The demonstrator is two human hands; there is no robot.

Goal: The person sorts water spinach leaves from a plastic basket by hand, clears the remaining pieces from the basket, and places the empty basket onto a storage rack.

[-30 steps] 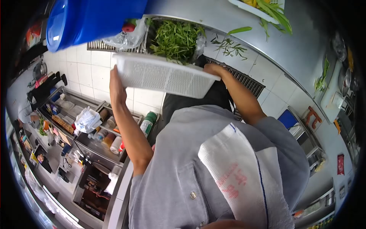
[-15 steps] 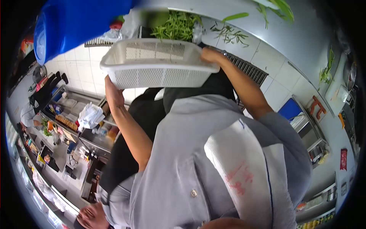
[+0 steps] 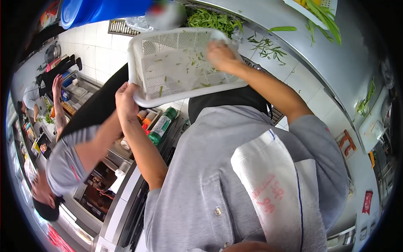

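A white plastic basket with mesh walls is tilted toward me, with green leaf scraps clinging inside it. My left hand is closed round its near left corner. Over the basket's right side, my right hand has bent fingers smeared by motion; whether it holds anything I cannot tell. Just beyond the basket lies a heap of cut green leaves, with clear plastic beside it.
A metal counter runs along the right, with long green leaves and a basket edge on it. Scraps litter the floor. A co-worker is close on my left. A blue container stands at upper left; a green bottle lies below the basket.
The basket has tipped so its inside faces me. My right hand has left the rim's right end and moved inward over the basket. A co-worker has come closer on the left.
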